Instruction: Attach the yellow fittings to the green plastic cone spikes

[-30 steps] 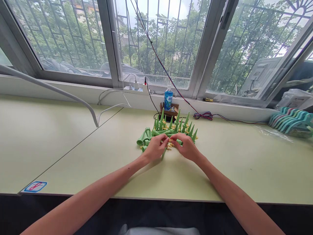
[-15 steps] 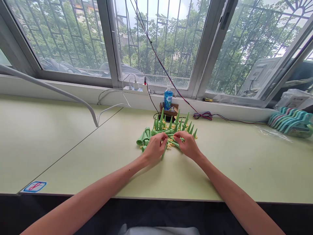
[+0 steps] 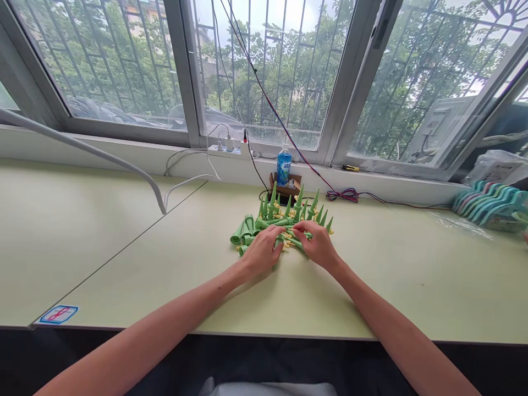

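A pile of green plastic cones (image 3: 248, 224) with small yellow fittings (image 3: 287, 245) lies on the table in front of me. Several green cones (image 3: 298, 199) stand point up along its back. My left hand (image 3: 263, 247) is at the front of the pile, its thumb and fingers curled round a green cone (image 3: 280, 239) that they mostly hide. On the other side my right hand (image 3: 317, 242) pinches at the fingertips, close to the left fingers. Whatever is in that pinch is too small to name.
Behind the pile, a blue bottle (image 3: 283, 165) stands in a small cardboard box (image 3: 292, 191). A bundled cable (image 3: 345, 194) lies to the right. Teal hangers (image 3: 490, 204) are at the far right, with part of a person's hand (image 3: 526, 237) at the frame edge. A white cable (image 3: 136, 170) hangs at left.
The left fingers have opened wider and turned around the cone, whose tip no longer shows below the hand. My right hand has hardly moved. Part of another person's hand has appeared at the right edge.
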A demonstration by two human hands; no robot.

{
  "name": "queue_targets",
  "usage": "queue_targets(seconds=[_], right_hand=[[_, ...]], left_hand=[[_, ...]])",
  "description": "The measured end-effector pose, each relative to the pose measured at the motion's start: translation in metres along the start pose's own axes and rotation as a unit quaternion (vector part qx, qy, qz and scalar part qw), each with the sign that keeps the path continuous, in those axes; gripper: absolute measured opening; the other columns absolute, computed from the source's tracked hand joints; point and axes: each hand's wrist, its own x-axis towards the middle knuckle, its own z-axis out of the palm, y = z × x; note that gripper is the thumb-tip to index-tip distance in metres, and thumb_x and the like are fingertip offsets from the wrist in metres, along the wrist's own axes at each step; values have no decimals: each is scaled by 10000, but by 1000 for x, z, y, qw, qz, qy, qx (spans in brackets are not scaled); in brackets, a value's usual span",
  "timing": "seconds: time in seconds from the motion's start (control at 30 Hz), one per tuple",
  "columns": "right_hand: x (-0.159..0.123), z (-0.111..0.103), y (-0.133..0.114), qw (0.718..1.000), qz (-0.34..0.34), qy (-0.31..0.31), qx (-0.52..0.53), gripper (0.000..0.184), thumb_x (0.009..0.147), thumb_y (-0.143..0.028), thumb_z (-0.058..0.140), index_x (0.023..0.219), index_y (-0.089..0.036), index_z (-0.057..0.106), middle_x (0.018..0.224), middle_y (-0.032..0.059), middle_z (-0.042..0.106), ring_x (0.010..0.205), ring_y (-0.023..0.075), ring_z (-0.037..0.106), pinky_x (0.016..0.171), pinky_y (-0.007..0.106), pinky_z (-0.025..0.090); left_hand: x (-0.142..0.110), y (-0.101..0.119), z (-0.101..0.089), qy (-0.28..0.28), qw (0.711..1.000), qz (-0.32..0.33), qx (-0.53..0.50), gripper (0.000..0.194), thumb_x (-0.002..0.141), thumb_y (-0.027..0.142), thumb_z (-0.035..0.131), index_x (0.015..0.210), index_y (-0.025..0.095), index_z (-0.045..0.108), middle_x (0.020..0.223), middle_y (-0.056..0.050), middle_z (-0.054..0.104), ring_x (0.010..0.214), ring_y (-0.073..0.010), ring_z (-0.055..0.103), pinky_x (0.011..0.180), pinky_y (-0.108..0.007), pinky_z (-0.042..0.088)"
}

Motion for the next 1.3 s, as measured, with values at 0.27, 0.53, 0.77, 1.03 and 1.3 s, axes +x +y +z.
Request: queue_targets(seconds=[0.27,0.53,0.77,1.03,1.3], right_hand=[[0,0,-1,1000,6,-1,2,157,911,-274,517,860,-199,645,843,56,676,778,192,599,645,292,472],[0,1,0,1000,-1,2,-2,148,907,-260,525,856,-194,647,844,50,681,779,184,603,692,293,470],[0,0,0,1000,-5,3,-1,125,892,-234,538,856,-189,649,844,42,682,775,176,601,716,288,465],[0,0,-1,1000,0,7,2,122,886,-234,539,860,-184,648,836,44,681,754,168,600,706,282,470],[0,0,-3,1000,13,20,2,96,881,-240,539,874,-181,614,824,33,670,734,157,599,705,272,470]], left_hand=[[-1,-5,3,-31,999,15,11,373,808,198,546,1180,208,575,1131,-82,586,886,-198,611,766,-310,486],[-3,-1,-1,-79,996,15,32,483,755,162,533,1237,194,521,1193,-107,522,920,-213,590,721,-302,488],[-3,0,-3,-104,994,4,37,560,724,94,493,1275,195,488,1233,-113,485,964,-227,575,751,-316,492],[-3,-2,0,-60,998,3,5,508,705,55,487,1193,191,524,1148,-91,509,880,-186,581,763,-311,492],[0,-1,-1,-1,999,-26,-23,439,709,63,509,1131,181,524,1154,-77,500,633,-93,516,702,-302,486]])
